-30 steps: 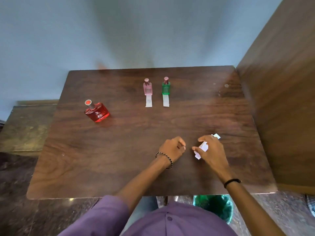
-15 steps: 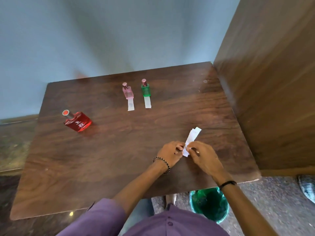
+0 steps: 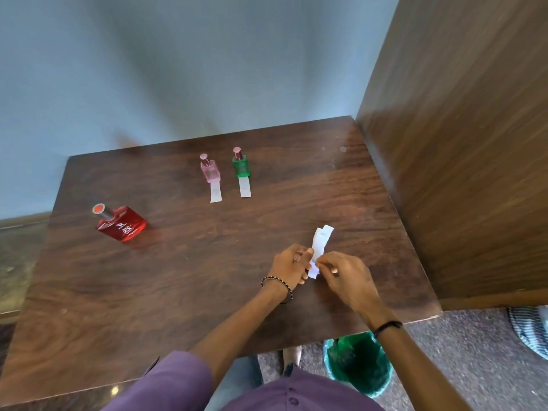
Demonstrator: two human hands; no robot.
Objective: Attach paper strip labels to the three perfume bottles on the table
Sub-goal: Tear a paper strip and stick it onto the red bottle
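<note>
Both my hands pinch a white paper strip (image 3: 319, 241) above the near right part of the dark wooden table (image 3: 184, 280). My left hand (image 3: 289, 266) holds its left side and my right hand (image 3: 345, 272) its lower right side. At the back stand a pink perfume bottle (image 3: 210, 170) and a green perfume bottle (image 3: 241, 165), each with a white strip lying in front of its base. A red perfume bottle (image 3: 121, 223) stands alone at the left, with no strip by it.
A tall wooden panel (image 3: 462, 149) rises along the table's right edge. A blue wall stands behind the table. Below the near right corner, on the floor, is a green bin (image 3: 360, 363).
My left hand has come over to the strip, which my right hand held alone a second ago. The strip now stands up longer between the fingers. The camera has tilted.
</note>
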